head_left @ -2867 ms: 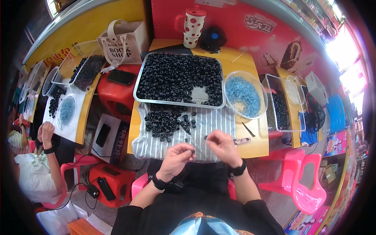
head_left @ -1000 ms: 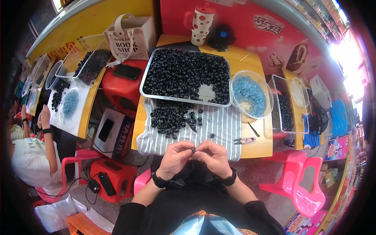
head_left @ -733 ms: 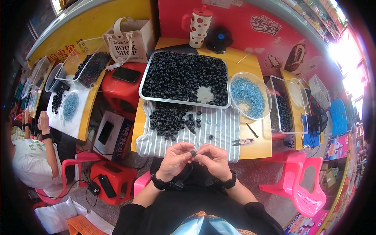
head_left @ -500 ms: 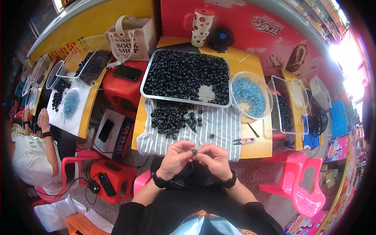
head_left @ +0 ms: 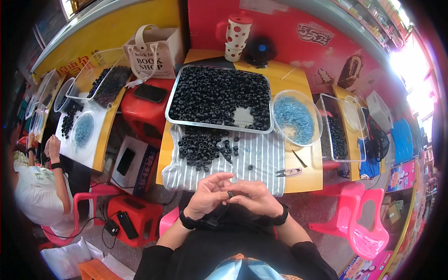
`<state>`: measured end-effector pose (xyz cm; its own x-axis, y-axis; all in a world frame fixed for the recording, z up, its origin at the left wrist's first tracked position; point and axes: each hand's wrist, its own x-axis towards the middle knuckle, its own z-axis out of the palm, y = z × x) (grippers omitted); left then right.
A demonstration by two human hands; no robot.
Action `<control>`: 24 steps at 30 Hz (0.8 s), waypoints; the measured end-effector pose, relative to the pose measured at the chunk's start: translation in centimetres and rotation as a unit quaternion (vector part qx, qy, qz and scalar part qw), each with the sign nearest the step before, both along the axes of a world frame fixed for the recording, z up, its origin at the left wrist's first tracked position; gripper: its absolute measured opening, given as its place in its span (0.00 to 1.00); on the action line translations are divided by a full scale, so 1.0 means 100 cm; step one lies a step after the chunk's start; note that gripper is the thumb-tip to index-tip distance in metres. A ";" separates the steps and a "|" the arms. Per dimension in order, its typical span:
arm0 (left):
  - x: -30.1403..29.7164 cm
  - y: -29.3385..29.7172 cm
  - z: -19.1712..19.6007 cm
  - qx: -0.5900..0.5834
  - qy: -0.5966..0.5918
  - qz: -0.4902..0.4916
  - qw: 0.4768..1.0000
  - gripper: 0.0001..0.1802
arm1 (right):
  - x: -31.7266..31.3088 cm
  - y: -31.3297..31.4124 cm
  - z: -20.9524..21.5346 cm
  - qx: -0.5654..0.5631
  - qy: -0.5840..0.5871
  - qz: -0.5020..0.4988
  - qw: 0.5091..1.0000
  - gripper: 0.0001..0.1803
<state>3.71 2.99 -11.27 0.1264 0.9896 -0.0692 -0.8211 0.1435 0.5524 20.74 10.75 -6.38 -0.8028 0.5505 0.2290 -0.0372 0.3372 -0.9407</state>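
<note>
Just off the near table edge, my left hand [head_left: 209, 196] pinches a small dark round piece [head_left: 230, 194] between thumb and fingertips. My right hand [head_left: 255, 198] closes on the same piece from the other side, its fingers partly covering it. Beyond my hands, a loose pile of black ring-like pieces [head_left: 198, 147] lies on a grey-and-white striped cloth [head_left: 266, 161], with one stray piece apart nearer me. A clear rectangular tray [head_left: 219, 126] behind the pile is filled with similar pieces. To its right, a round clear tub [head_left: 318, 126] contains small light-blue translucent bits.
Thread snips [head_left: 289, 172] and dark tweezers [head_left: 299, 158] lie right of the cloth. A spotted tumbler [head_left: 237, 37] and a black fan [head_left: 261, 51] stand at the back. Red stools [head_left: 135, 217] and a pink chair [head_left: 354, 219] flank me. Another person [head_left: 39, 196] sits at far left.
My right fingers have shifted left and flattened over the small piece, meeting my left fingertips. Both hands sit slightly lower in view. The things on the table have not been rearranged.
</note>
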 end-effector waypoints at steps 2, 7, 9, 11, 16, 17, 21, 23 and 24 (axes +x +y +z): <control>0.000 -0.001 -0.002 0.004 -0.022 -0.021 1.000 0.29 | 0.001 -0.001 0.006 -0.012 0.004 0.014 1.000 0.13; 0.001 -0.006 -0.003 -0.016 -0.032 -0.048 0.998 0.31 | 0.001 -0.006 0.011 -0.029 0.025 0.039 0.999 0.08; 0.003 -0.005 0.002 -0.020 -0.021 -0.047 0.998 0.29 | 0.004 -0.005 0.008 -0.026 0.027 0.040 0.999 0.06; 0.006 -0.002 -0.001 -0.014 -0.014 -0.051 0.999 0.27 | 0.007 -0.004 0.003 -0.037 0.035 0.033 0.998 0.05; 0.014 0.004 -0.003 0.018 0.019 -0.061 0.998 0.24 | 0.020 0.004 0.006 -0.099 -0.009 0.019 0.995 0.06; 0.018 0.007 0.004 0.013 0.034 -0.068 0.997 0.24 | 0.029 0.009 0.008 -0.090 -0.005 0.005 0.996 0.09; 0.018 0.015 -0.005 0.018 0.133 -0.059 0.989 0.20 | 0.095 0.038 0.029 -0.002 -0.052 -0.316 0.947 0.07; 0.012 0.014 -0.013 0.006 0.150 -0.057 0.987 0.18 | 0.139 0.079 0.046 0.197 -0.126 -0.455 0.859 0.07; 0.010 0.016 -0.013 -0.003 0.142 -0.053 0.988 0.18 | 0.157 0.095 0.056 0.183 -0.115 -0.507 0.835 0.09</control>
<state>4.71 4.63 -12.60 0.2036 0.9714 -0.1224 -0.6129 0.2239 0.7578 36.49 20.25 -0.80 -0.0139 0.9001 0.4355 0.6088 0.3531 -0.7104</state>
